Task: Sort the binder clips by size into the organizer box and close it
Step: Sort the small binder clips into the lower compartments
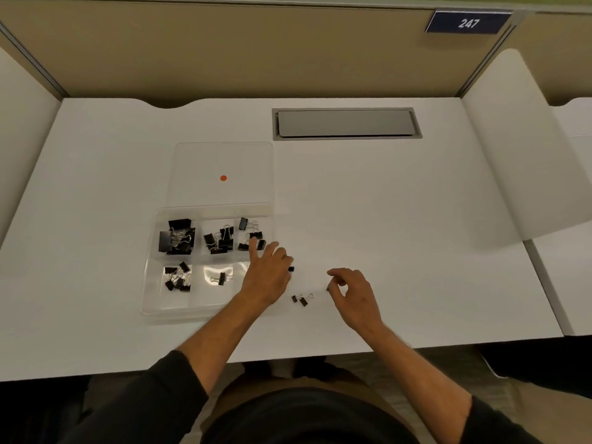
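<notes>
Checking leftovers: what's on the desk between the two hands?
Head view: two small binder clips lie on the desk between left hand and right hand.

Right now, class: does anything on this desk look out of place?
Yes. Two small clips lie loose on the desk, right of the box, between the hands, unsorted. The lid is open. Nothing looks spilled or damaged.

One organizer box, six compartments; two hands; two loose clips between them.
</notes>
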`<state>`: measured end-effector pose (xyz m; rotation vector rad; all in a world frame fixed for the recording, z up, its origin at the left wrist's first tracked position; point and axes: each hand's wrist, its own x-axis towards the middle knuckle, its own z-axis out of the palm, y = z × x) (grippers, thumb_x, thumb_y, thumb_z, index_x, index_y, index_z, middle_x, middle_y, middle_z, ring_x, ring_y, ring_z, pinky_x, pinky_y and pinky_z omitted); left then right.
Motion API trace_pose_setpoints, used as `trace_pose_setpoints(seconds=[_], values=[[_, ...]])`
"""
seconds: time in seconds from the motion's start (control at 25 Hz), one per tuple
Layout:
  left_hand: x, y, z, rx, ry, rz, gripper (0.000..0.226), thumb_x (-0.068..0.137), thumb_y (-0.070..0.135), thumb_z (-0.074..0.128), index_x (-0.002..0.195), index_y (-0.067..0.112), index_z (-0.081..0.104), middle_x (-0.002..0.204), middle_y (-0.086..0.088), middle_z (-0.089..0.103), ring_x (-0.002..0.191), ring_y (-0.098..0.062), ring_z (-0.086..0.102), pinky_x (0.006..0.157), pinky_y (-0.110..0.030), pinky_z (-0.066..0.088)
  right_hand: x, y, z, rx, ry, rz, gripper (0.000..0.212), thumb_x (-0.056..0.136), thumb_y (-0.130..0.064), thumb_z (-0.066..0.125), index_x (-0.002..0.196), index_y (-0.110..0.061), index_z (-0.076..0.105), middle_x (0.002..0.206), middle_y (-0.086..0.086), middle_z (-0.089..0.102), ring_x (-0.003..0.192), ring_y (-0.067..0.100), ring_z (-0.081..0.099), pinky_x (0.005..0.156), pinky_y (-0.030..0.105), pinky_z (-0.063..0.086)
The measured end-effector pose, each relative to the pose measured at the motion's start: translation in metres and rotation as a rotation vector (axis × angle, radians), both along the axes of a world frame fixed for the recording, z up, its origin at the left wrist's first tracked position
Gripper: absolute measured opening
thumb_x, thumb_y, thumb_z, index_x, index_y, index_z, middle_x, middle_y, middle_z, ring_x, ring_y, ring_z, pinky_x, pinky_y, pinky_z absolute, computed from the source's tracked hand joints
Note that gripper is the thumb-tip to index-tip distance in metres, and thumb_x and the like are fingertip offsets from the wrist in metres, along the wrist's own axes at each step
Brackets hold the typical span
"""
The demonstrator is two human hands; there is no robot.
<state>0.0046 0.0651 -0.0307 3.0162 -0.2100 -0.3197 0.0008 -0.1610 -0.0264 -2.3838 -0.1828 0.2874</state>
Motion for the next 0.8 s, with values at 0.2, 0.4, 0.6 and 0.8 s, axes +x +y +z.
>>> trace_pose_setpoints(seconds=[0.2,0.4,0.6,0.8], values=[[0.008,-0.032,-0.001,0.323,0.162,0.052,0.020,0.088,0.018,0.061,0.107,0.020,0.068,0.106,-0.001,0.066,0.133,-0.028,0.040,0.104,-0.068,-0.016,0.007,-0.042,-0.003,-0.003,0.039,0.028,0.025,0.094,-0.023,0.058,0.117,-0.031,0.063,0.105,-0.011,0.060,0.095,0.000,0.055,0.077,0.006,0.040],[0.011,-0.054,-0.006,0.405,0.251,0.046,0.020,0.084,0.014,0.064,0.103,0.020,0.065,0.101,0.000,0.063,0.127,-0.028,0.042,0.106,-0.070,-0.012,0.010,-0.069,-0.002,0.013,0.054,0.015,0.025,0.095,-0.023,0.057,0.117,-0.031,0.063,0.107,-0.012,0.059,0.098,-0.002,0.053,0.078,0.008,0.040],[0.009,-0.070,-0.013,0.394,0.262,0.023,0.019,0.084,0.022,0.066,0.103,0.023,0.065,0.102,0.000,0.065,0.127,-0.026,0.044,0.099,-0.067,-0.026,0.016,-0.083,-0.006,0.006,0.069,0.031,0.025,0.095,-0.025,0.056,0.118,-0.032,0.062,0.109,-0.012,0.059,0.098,-0.002,0.053,0.079,0.008,0.040],[0.002,-0.075,-0.010,0.392,0.262,0.056,0.033,0.084,0.032,0.066,0.114,0.021,0.060,0.113,-0.004,0.063,0.130,-0.028,0.040,0.099,-0.066,-0.028,0.023,-0.082,-0.008,0.015,0.070,0.054,0.024,0.095,-0.024,0.056,0.116,-0.032,0.063,0.109,-0.012,0.059,0.098,-0.002,0.053,0.078,0.009,0.040]])
